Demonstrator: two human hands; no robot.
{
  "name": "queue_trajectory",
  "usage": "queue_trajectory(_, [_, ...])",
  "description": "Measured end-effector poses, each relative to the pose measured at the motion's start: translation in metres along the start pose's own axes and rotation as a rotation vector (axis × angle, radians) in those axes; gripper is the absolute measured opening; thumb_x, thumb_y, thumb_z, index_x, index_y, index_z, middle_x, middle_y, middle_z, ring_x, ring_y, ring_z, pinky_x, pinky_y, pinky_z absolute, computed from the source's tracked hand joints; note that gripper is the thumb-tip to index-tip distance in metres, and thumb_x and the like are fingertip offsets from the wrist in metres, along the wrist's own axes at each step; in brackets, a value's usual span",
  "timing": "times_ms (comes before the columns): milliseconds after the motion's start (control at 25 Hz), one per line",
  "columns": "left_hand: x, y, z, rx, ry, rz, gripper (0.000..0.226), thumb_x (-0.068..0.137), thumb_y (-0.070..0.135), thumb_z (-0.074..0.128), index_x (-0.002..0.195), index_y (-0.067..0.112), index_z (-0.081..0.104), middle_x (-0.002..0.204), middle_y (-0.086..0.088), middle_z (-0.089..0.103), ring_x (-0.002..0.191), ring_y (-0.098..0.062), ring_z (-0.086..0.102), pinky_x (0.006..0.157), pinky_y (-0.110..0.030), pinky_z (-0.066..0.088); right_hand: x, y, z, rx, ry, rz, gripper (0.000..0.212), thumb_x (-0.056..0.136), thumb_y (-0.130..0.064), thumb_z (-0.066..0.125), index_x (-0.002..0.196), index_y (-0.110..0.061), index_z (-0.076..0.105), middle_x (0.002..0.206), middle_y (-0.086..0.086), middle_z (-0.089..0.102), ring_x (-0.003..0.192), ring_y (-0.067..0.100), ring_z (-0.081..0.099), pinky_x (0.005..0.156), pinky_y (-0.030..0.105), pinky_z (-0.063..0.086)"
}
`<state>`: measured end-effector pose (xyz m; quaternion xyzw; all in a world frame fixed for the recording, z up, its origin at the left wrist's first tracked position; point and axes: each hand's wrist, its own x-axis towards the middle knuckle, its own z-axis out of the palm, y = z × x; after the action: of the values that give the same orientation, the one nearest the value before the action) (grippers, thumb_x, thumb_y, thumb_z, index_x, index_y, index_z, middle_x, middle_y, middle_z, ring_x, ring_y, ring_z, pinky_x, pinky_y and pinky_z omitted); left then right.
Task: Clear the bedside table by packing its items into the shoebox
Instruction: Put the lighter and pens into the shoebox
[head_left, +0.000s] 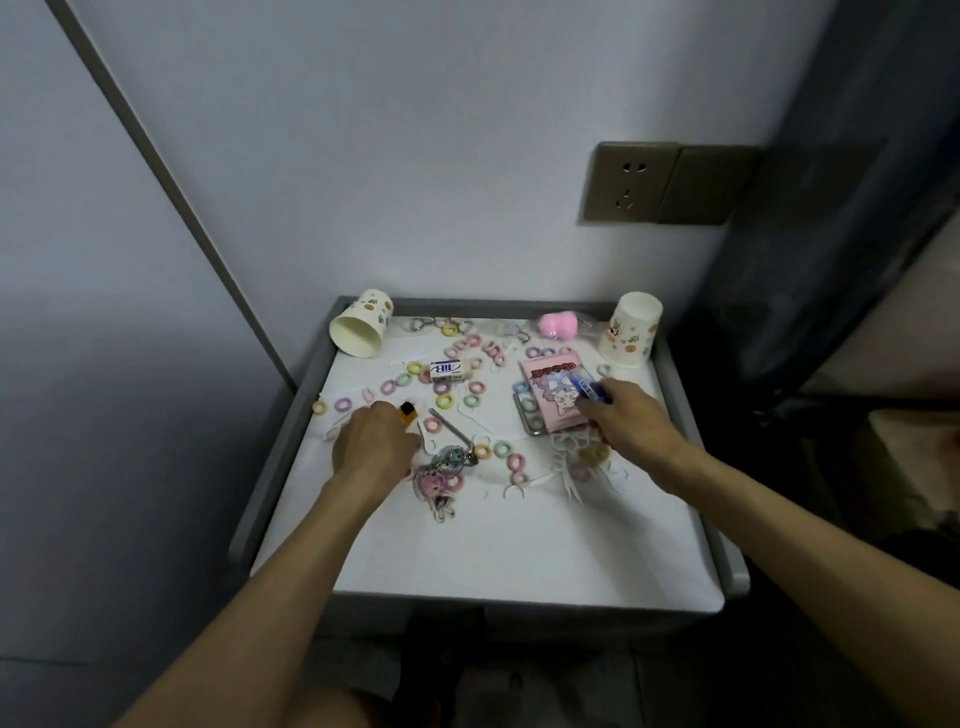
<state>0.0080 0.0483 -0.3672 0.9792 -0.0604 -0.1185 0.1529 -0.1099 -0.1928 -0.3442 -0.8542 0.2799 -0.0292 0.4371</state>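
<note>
The left grip (375, 441) holds a yellow-and-black stick (407, 410), the right grip (626, 422) a blue plastic pen (591, 388). Between them pastel rings (445, 400) lie unpacked; packing looks hardly begun.

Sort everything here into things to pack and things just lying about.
To pack: tipped printed paper cup, upturned printed paper cup, pink fluffy puff, white block eraser, pink cartoon packet, pastel hair rings, charm keychain, blue pen-like stick in right hand, yellow-and-black object in left hand.
Just there: bronze wall socket, dark curtain. The shoebox is not in view.

head view | faces forward-down | close above bedside table (519, 561) | edges perhaps warped
</note>
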Motion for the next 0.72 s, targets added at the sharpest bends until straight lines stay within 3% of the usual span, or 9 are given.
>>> queue_trajectory(160, [-0.010,0.014,-0.019,0.053,0.114,0.029,0.030,0.084,0.035,0.071,0.102,0.014,0.059,0.104,-0.013,0.068,0.091,-0.032,0.063,0.068,-0.032,0.042,-0.011,-0.004,-0.011,0.024,-0.065,-0.021,0.022,0.096,-0.018,0.047,0.089,0.000,0.058,0.080,0.012,0.056,0.067,0.022,0.047,0.063,0.036,0.035])
queue_trajectory(240, [-0.022,0.034,-0.035,-0.043,0.139,0.105,0.032,0.083,0.040,0.072,0.098,0.015,0.059,0.094,-0.009,0.068,0.085,-0.030,0.063,0.065,-0.033,0.043,-0.023,-0.012,-0.028,0.113,-0.118,-0.034,0.017,0.095,-0.013,0.047,0.091,-0.003,0.060,0.074,0.009,0.053,0.063,0.018,0.044,0.062,0.036,0.034])
queue_trajectory(320, [-0.041,0.067,-0.053,-0.288,0.087,0.188,0.033,0.080,0.041,0.077,0.092,0.015,0.063,0.081,-0.005,0.067,0.075,-0.027,0.063,0.059,-0.031,0.041,-0.042,-0.021,-0.056,0.144,-0.111,-0.109,0.015,0.096,-0.012,0.051,0.093,-0.015,0.066,0.067,0.002,0.052,0.059,0.014,0.044,0.057,0.033,0.036])
queue_trajectory(400, [-0.063,0.107,-0.067,-0.564,0.008,0.254,0.030,0.078,0.037,0.081,0.090,0.012,0.068,0.076,-0.005,0.069,0.069,-0.024,0.063,0.059,-0.029,0.042,-0.065,-0.027,-0.091,0.110,0.012,-0.193,0.014,0.094,-0.018,0.060,0.100,-0.021,0.072,0.070,-0.005,0.062,0.058,0.012,0.054,0.056,0.027,0.044])
queue_trajectory(520, [-0.105,0.172,-0.076,-0.828,-0.141,0.348,0.022,0.081,0.027,0.080,0.094,0.013,0.070,0.070,0.003,0.067,0.052,-0.007,0.056,0.048,-0.021,0.043,-0.105,-0.023,-0.157,0.120,0.237,-0.246,0.006,0.086,-0.023,0.071,0.088,-0.019,0.073,0.061,-0.008,0.066,0.050,0.002,0.055,0.049,0.016,0.044])
queue_trajectory(720, [-0.187,0.283,-0.053,-0.924,-0.363,0.599,0.011,0.085,0.012,0.075,0.093,0.009,0.069,0.063,0.001,0.058,0.049,-0.010,0.042,0.045,-0.020,0.034,-0.171,0.035,-0.287,0.174,0.366,-0.164,0.014,0.096,-0.002,0.051,0.098,-0.003,0.066,0.064,0.007,0.056,0.051,0.010,0.050,0.049,0.016,0.042])
